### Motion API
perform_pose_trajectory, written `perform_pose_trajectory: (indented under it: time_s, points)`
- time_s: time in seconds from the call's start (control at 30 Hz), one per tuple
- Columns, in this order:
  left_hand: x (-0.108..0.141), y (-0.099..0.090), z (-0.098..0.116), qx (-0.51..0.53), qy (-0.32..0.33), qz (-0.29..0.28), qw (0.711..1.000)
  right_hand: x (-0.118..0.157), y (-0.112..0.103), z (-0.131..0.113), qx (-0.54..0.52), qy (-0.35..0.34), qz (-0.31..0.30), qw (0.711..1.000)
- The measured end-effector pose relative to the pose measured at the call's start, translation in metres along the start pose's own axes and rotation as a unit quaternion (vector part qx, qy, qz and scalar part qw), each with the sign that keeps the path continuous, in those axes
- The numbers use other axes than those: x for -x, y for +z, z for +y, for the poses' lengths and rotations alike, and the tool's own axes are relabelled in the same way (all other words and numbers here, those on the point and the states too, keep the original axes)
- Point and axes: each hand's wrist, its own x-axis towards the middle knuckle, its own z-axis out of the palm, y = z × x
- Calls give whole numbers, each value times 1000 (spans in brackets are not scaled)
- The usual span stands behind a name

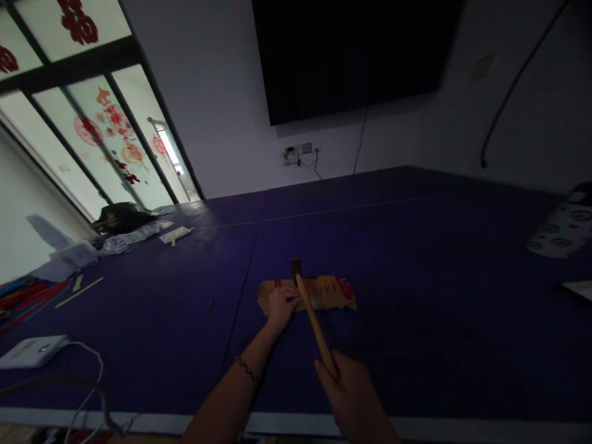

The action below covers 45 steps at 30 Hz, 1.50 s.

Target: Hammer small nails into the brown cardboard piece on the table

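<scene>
A hammer [316,324] with a wooden handle is gripped near the handle's lower end by my right hand [354,391]. Its dark metal head points away from me, over the torn piece of brown cardboard [319,296] on the table. My left hand [282,305] rests on the cardboard's left part, fingertips pinched together beside the hammer head. Whatever is between those fingertips is too small to make out. Several thin dark pieces, like nails [328,289], show on the cardboard's right half. Left of the cardboard, thin dark slivers [208,308] lie on the table.
The purple table [416,308] has a seam left of the cardboard. At left are a white device [34,351] with a cable, red and blue strips [34,299], a small white tray [176,234] and a black bag [121,217]. A patterned white object [562,228] stands at right.
</scene>
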Motion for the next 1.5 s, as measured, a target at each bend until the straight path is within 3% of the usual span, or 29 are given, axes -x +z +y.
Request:
perform_pose_trajectory:
  time_s: [0.27,0.43,0.67,0.83,1.13,1.3,1.5]
  points:
    - [-1,2,0,-6,-1,5,1000,-3,1,0,-13,21,-20,1000]
    - [-1,2,1,-4,-3,10,1000,-2,0,2,-12,-5,14,1000]
    - [-1,0,2,1,0,14,1000,-6,-4,3,-34,-3,-18,999]
    - [1,1,2,1,2,21,1000,-6,-5,10,-93,29,-61,993]
    - [2,2,2,-15,-7,23,1000,0,-30,-3,-238,37,-39,970]
    - [1,3,0,-11,-11,21,1000,-5,-24,9,-201,54,-26,978]
    - [-1,1,2,-18,-35,-15,999,-10,-7,27,-95,17,-10,995]
